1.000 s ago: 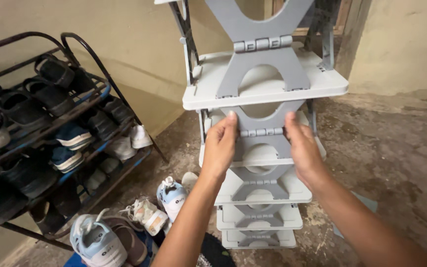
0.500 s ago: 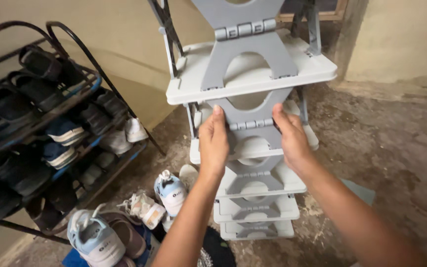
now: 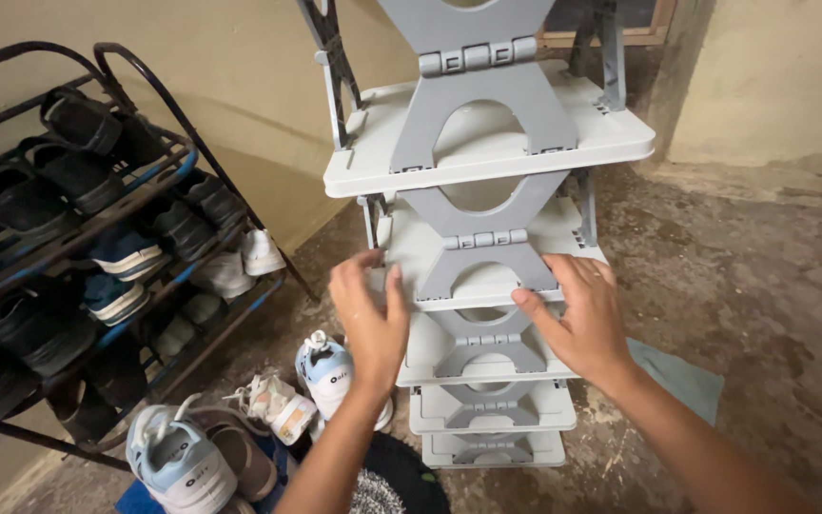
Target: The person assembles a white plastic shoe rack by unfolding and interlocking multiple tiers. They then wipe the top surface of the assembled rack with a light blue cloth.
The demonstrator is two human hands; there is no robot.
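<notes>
Both hands, left [image 3: 370, 319] and right [image 3: 577, 319], are hovering fingers spread beside the grey plastic folding shelf tower [image 3: 487, 276], gripping nothing.

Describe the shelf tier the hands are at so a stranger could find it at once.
Start at the tall grey folding plastic rack standing right of the dark metal shoe rack. Below its big top shelf, find the second tier. Unlike the tiers beneath, the left hand and right hand flank its front edge.

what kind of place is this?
Likely a home entryway or shoe storage corner: a dark metal shoe rack full of shoes, loose sneakers on the bare concrete floor, and a grey folding plastic shelf tower between both open hands.
</notes>
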